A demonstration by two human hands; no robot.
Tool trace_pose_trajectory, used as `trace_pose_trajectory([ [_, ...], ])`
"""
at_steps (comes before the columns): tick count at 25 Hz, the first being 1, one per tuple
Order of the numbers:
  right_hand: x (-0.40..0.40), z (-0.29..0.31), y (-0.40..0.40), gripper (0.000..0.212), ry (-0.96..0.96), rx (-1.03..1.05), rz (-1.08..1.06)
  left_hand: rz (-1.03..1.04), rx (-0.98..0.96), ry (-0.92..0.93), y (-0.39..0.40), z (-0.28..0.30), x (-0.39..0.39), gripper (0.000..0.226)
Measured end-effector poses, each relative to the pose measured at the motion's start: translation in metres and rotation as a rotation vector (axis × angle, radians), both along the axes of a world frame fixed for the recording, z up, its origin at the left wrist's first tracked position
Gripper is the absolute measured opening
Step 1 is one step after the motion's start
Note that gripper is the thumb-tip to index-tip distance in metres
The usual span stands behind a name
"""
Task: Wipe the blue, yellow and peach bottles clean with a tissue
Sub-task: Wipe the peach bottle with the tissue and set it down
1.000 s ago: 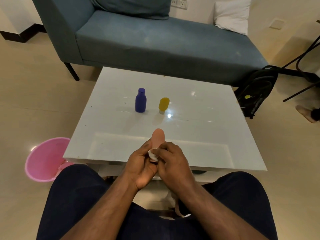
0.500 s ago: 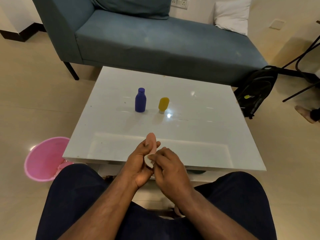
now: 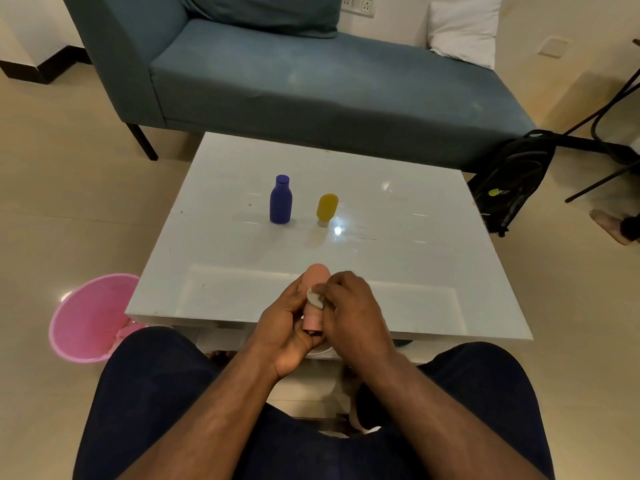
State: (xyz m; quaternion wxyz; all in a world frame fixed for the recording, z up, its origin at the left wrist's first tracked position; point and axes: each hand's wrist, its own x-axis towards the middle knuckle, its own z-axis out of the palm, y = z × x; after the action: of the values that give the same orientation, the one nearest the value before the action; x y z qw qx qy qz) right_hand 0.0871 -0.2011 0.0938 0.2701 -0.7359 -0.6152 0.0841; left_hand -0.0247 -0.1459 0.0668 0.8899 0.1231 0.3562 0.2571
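Your left hand (image 3: 289, 327) and right hand (image 3: 349, 306) meet over the near edge of the white table (image 3: 398, 271), just above your lap, both closed around the same small object. Your left hand wraps the peach bottle (image 3: 316, 277) from the left, fingers curled round its lower body, the bottle standing roughly upright with its rounded end rising above your knuckles and its pale pink cap end showing below, between your palms. Your right hand pinches a small wad of white tissue (image 3: 315, 296) against the middle of that bottle, fingertips bent over it, the back of the hand turned up toward the camera. Farther back on the glossy tabletop, well apart from your hands, the blue bottle (image 3: 280, 200) stands upright with its cap on top, and just to its right the yellow bottle (image 3: 327, 207) stands on its pale cap, leaning slightly; the two are near each other but not touching. A bright spot of light glints on the surface beside the yellow one. You sit with dark trousers (image 3: 156, 393) at the bottom of the view. A pink bin (image 3: 90, 317) sits on the tiled floor to the left of the table, a teal sofa (image 3: 311, 81) runs behind it with a white pillow (image 3: 464, 27) at its right end, and a black backpack (image 3: 512, 181) leans at the sofa's right corner.
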Motion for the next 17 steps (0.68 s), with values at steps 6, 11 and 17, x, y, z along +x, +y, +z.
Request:
trace_pose_trajectory([
  [6, -0.003, -0.003, 0.007, 0.024, -0.023, -0.005, -0.067, -0.04, -0.001, 0.031, -0.002, 0.001, -0.001, 0.042],
  [11, 0.011, 0.002, 0.011, 0.023, -0.025, 0.015, -0.053, -0.066, 0.011, 0.04, -0.003, 0.004, 0.001, 0.035],
  [17, -0.003, 0.002, 0.006, 0.026, -0.021, 0.016, -0.051, -0.09, 0.085, 0.025, -0.006, 0.007, -0.002, 0.033],
])
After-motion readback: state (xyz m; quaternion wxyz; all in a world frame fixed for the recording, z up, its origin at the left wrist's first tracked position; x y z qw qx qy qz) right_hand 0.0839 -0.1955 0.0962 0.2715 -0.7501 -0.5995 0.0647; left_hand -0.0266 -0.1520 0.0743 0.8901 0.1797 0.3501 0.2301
